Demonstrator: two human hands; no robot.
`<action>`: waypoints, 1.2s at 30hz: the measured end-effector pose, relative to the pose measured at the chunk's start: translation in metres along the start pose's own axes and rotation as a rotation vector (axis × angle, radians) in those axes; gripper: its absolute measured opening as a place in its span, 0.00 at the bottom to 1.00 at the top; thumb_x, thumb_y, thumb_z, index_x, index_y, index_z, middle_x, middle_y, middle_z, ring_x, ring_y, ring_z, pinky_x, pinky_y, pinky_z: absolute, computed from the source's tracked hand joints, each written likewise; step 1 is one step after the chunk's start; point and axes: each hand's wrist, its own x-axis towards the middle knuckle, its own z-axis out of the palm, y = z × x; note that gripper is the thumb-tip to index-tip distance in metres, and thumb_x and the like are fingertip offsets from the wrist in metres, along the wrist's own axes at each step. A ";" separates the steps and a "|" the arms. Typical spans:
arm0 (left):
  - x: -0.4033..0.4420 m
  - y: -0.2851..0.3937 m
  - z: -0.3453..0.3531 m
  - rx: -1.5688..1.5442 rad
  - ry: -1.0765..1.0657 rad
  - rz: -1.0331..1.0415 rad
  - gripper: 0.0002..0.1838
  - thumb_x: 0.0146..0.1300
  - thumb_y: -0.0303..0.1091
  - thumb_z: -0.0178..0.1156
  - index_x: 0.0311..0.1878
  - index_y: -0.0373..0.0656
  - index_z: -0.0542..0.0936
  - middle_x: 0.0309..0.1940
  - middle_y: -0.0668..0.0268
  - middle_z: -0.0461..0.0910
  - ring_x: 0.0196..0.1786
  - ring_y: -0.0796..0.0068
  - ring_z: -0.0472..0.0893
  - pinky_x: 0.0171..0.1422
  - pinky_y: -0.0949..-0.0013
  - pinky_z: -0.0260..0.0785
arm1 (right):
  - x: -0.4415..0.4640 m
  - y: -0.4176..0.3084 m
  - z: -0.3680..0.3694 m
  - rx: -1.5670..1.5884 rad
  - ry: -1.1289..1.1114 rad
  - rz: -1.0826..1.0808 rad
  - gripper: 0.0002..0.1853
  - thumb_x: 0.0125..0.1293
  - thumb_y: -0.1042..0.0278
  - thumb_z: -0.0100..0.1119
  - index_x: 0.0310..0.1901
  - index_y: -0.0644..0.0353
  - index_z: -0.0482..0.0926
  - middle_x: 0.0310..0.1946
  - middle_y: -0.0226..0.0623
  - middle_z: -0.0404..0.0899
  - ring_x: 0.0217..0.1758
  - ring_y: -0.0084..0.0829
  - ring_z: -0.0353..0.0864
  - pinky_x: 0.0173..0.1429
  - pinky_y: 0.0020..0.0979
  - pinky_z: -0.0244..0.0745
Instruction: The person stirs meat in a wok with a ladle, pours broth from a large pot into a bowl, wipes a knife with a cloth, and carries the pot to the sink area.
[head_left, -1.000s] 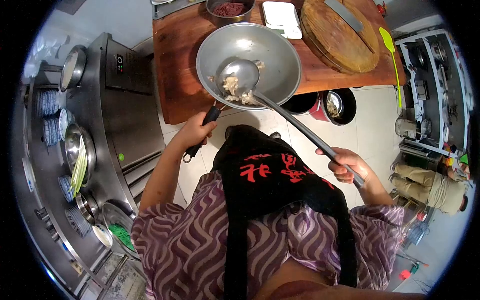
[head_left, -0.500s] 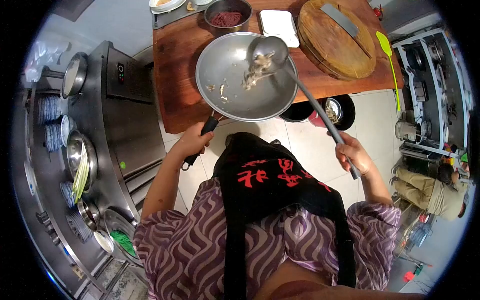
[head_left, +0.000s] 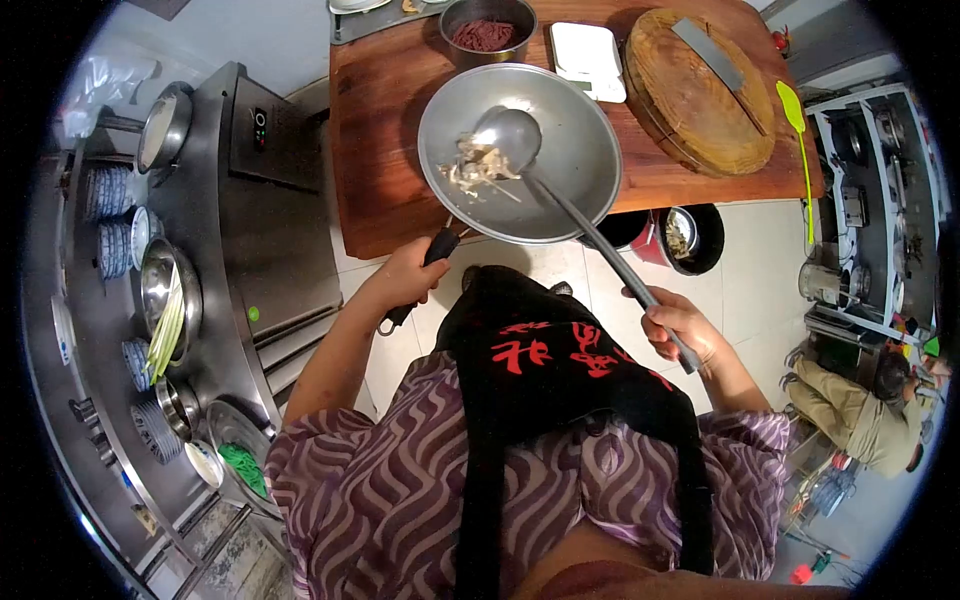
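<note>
My left hand [head_left: 407, 272] is closed around the black handle of a wide metal wok [head_left: 585, 150], which is held near the front edge of the wooden table. In my right hand [head_left: 682, 326] is the long grey handle of a ladle [head_left: 515, 135], its bowl down inside the wok. Pale brownish food pieces [head_left: 478, 165], possibly mushrooms, lie in a small heap on the wok's left side, against the ladle bowl.
On the wooden table [head_left: 375, 130] are a pot of dark red minced food [head_left: 487, 36], a white scale-like device [head_left: 588, 60] and a round chopping board [head_left: 660, 110] carrying a cleaver [head_left: 708, 53]. Black buckets [head_left: 712, 240] stand below. A steel counter [head_left: 270, 230] is left; another person [head_left: 850, 400] is far right.
The ladle bowl has moved left and lower in the wok, and the food pieces have shifted to the wok's left side. The whole view has shifted slightly.
</note>
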 end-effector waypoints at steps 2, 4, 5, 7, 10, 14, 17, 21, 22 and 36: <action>0.002 -0.005 0.001 0.002 0.002 -0.017 0.15 0.60 0.39 0.55 0.42 0.38 0.68 0.22 0.65 0.72 0.17 0.78 0.72 0.20 0.73 0.66 | 0.002 0.003 0.001 0.142 -0.080 0.025 0.24 0.63 0.69 0.47 0.60 0.67 0.61 0.15 0.28 0.64 0.08 0.17 0.61 0.10 0.18 0.58; 0.004 -0.007 0.001 0.014 -0.002 -0.026 0.14 0.61 0.40 0.55 0.42 0.39 0.68 0.22 0.66 0.72 0.17 0.79 0.71 0.20 0.73 0.66 | 0.003 0.007 -0.001 0.307 -0.166 0.044 0.24 0.64 0.69 0.47 0.61 0.67 0.60 0.15 0.27 0.63 0.08 0.16 0.60 0.10 0.17 0.56; 0.004 -0.005 0.001 0.023 -0.003 -0.030 0.15 0.61 0.40 0.55 0.43 0.39 0.68 0.22 0.66 0.72 0.17 0.79 0.71 0.20 0.73 0.66 | 0.003 0.009 -0.005 0.399 -0.216 0.052 0.24 0.65 0.69 0.46 0.61 0.66 0.59 0.15 0.27 0.62 0.08 0.16 0.59 0.10 0.18 0.55; 0.001 -0.002 0.002 0.057 0.002 -0.009 0.15 0.61 0.40 0.55 0.43 0.39 0.68 0.22 0.66 0.71 0.17 0.79 0.71 0.20 0.73 0.66 | 0.005 0.016 -0.010 0.521 -0.296 0.064 0.24 0.65 0.68 0.48 0.62 0.64 0.59 0.15 0.27 0.62 0.08 0.16 0.60 0.09 0.17 0.55; 0.004 -0.006 0.003 0.100 0.027 -0.018 0.14 0.61 0.39 0.54 0.42 0.39 0.68 0.21 0.66 0.71 0.17 0.78 0.72 0.19 0.72 0.66 | 0.001 0.020 0.001 0.315 -0.174 0.082 0.24 0.66 0.67 0.48 0.62 0.63 0.59 0.15 0.27 0.61 0.08 0.16 0.59 0.09 0.17 0.54; 0.004 0.001 0.002 0.060 0.006 -0.043 0.14 0.61 0.39 0.54 0.42 0.39 0.68 0.22 0.65 0.72 0.17 0.77 0.72 0.19 0.72 0.66 | -0.004 0.021 -0.005 0.436 -0.290 0.047 0.24 0.66 0.68 0.46 0.62 0.63 0.58 0.15 0.27 0.61 0.08 0.17 0.59 0.10 0.18 0.54; 0.003 0.003 0.005 0.078 0.004 -0.040 0.14 0.61 0.38 0.54 0.42 0.38 0.68 0.22 0.65 0.72 0.17 0.77 0.72 0.20 0.72 0.66 | 0.003 0.025 0.002 0.369 -0.230 0.054 0.23 0.65 0.69 0.47 0.61 0.63 0.60 0.14 0.27 0.60 0.08 0.17 0.58 0.10 0.18 0.54; 0.004 0.000 0.003 0.066 0.013 -0.027 0.15 0.60 0.38 0.54 0.41 0.36 0.67 0.22 0.64 0.72 0.18 0.77 0.72 0.21 0.72 0.67 | -0.001 0.021 -0.003 0.420 -0.247 0.027 0.23 0.66 0.69 0.47 0.61 0.66 0.59 0.14 0.27 0.60 0.07 0.16 0.58 0.09 0.17 0.54; 0.006 -0.005 0.004 0.055 0.014 -0.022 0.15 0.60 0.38 0.54 0.41 0.36 0.67 0.22 0.64 0.72 0.18 0.77 0.72 0.21 0.72 0.66 | -0.005 0.023 -0.004 0.430 -0.238 0.011 0.23 0.66 0.69 0.46 0.61 0.68 0.58 0.14 0.28 0.60 0.07 0.16 0.57 0.09 0.17 0.55; 0.013 -0.030 0.031 -0.021 0.048 -0.034 0.10 0.63 0.34 0.52 0.42 0.40 0.67 0.20 0.67 0.70 0.15 0.78 0.70 0.18 0.72 0.63 | -0.136 0.124 -0.067 0.813 -0.051 -0.440 0.26 0.66 0.71 0.46 0.64 0.70 0.54 0.14 0.28 0.59 0.08 0.16 0.58 0.09 0.18 0.55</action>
